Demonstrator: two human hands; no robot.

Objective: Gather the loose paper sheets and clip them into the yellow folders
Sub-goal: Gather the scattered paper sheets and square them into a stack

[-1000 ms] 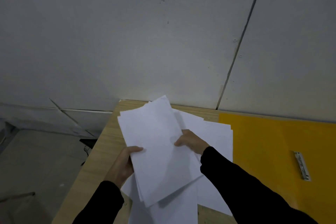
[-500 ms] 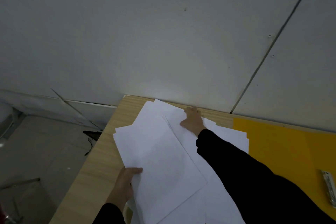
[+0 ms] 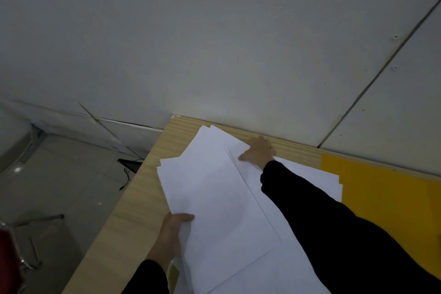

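A loose pile of white paper sheets (image 3: 214, 198) lies fanned on the wooden table (image 3: 143, 188). My left hand (image 3: 170, 234) grips the near left edge of the top sheets, thumb on top. My right hand (image 3: 259, 150) reaches to the far edge of the pile near the wall and holds the far corner of a sheet there, fingers curled over the edge. An open yellow folder (image 3: 381, 188) lies flat at the right, partly under the sheets and my right sleeve. Its clip is out of sight.
A grey wall (image 3: 214, 43) rises directly behind the table. The table's left edge drops to a grey floor (image 3: 59, 186) with a dark object and cable (image 3: 130, 164), metal chair legs (image 3: 35, 222) and something red (image 3: 8, 258) at the far left.
My right hand left the middle of the held sheets and stretched to the far edge of the pile by the wall. The sheets in my left hand dropped lower onto the pile.
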